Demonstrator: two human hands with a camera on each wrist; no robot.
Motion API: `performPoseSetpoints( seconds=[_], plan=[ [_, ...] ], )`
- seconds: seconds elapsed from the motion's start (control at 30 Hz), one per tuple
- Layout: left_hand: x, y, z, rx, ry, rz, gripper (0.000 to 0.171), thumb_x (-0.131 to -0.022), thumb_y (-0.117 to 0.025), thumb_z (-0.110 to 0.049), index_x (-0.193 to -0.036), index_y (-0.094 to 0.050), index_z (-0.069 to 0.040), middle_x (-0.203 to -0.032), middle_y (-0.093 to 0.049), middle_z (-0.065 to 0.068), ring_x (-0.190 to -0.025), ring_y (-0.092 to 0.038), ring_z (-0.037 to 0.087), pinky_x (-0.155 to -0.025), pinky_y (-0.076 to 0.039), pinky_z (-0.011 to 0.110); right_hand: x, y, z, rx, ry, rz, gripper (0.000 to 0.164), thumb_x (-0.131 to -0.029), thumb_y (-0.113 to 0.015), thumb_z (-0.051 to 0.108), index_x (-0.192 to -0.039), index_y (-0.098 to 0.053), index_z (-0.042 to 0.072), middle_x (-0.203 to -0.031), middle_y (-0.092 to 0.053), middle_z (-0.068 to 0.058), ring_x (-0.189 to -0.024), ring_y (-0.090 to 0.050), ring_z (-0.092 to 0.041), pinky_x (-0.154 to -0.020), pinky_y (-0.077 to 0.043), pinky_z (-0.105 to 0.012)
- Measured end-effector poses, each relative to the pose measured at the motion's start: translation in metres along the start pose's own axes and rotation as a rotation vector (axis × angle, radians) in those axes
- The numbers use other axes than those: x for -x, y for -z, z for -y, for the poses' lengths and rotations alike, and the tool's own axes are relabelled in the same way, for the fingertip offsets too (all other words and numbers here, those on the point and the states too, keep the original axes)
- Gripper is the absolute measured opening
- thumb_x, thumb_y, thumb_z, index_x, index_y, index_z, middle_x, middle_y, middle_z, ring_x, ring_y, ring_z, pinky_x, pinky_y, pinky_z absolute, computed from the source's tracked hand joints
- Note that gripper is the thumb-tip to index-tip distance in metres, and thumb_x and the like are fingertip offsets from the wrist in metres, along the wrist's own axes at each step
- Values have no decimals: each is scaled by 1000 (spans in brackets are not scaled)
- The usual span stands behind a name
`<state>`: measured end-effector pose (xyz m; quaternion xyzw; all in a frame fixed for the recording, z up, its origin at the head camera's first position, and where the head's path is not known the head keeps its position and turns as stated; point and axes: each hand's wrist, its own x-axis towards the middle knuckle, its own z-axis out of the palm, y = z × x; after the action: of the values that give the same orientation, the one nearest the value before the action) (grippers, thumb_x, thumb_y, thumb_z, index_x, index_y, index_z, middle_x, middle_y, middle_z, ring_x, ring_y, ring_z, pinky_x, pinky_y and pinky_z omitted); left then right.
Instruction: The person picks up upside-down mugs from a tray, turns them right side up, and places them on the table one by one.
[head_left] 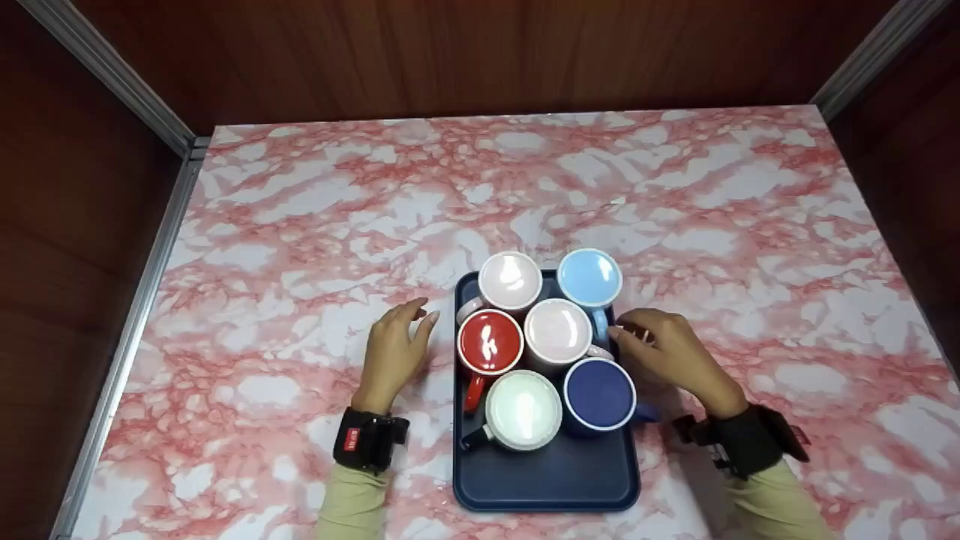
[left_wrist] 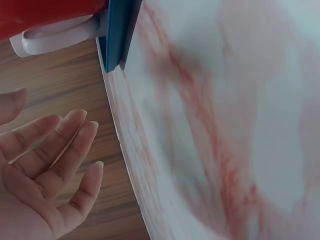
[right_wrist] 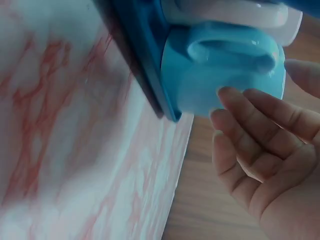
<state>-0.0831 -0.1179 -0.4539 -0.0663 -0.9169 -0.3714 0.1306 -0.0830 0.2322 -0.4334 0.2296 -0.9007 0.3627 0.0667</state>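
Note:
A dark blue tray holds several mugs. At its far end stand a pale pink mug and a light blue mug. A red mug and a second pale pink mug sit mid-tray; nearer are a white mug with a black handle and a navy mug. My left hand hovers left of the tray, fingers loosely bent around nothing. On the other side, my right hand is beside the light blue mug's handle, its fingers loosely bent and not gripping it.
The tray lies on a table with a red and white marbled top. Brown wood-look panels stand behind and at both sides, with metal strips at the corners. The navy mug's handle juts past the tray's right rim.

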Motion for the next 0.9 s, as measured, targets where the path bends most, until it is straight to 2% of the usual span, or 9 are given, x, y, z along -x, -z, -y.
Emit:
performPoseSetpoints(
  seconds=[0.17,0.33,0.47,0.67,0.9],
  plan=[
    [3,-4,0,16,17,22,31,-88,-61,-20,-110,-62,3,-84,-65,11,-82,-61,27,-79,-46,41,-6,-7,1,0,12,84,11,-81,-68,9,-74,-59,8,-65,-50,9,-57,-48,-6,-51,-41,-24],
    [4,-5,0,17,26,41,32,-88,-61,-21,-109,-63,3,-75,-62,7,-71,-59,22,-72,-47,39,-10,-11,4,40,0,132,15,-80,-68,9,-72,-56,10,-63,-49,7,-56,-47,-7,-51,-40,-24],
    [4,-5,0,27,37,49,31,-88,-61,-21,-108,-63,3,-75,-62,6,-68,-58,19,-69,-47,36,-12,-10,7,49,-35,134,12,-79,-68,7,-75,-56,9,-64,-49,5,-55,-46,-8,-50,-39,-24],
    [4,-5,1,30,19,56,31,-88,-60,-19,-109,-62,4,-75,-61,6,-66,-57,19,-66,-46,36,-13,-8,10,43,-115,109,8,-78,-63,0,-77,-57,5,-63,-47,2,-54,-44,-10,-49,-37,-25],
    [4,-4,1,46,31,57,31,-88,-60,-19,-110,-62,4,-77,-62,7,-68,-58,19,-67,-47,36,-15,-1,14,-14,-258,68,8,-80,-58,-6,-88,-59,-3,-70,-59,-7,-54,-50,-12,-52,-40,-25]
  ],
)
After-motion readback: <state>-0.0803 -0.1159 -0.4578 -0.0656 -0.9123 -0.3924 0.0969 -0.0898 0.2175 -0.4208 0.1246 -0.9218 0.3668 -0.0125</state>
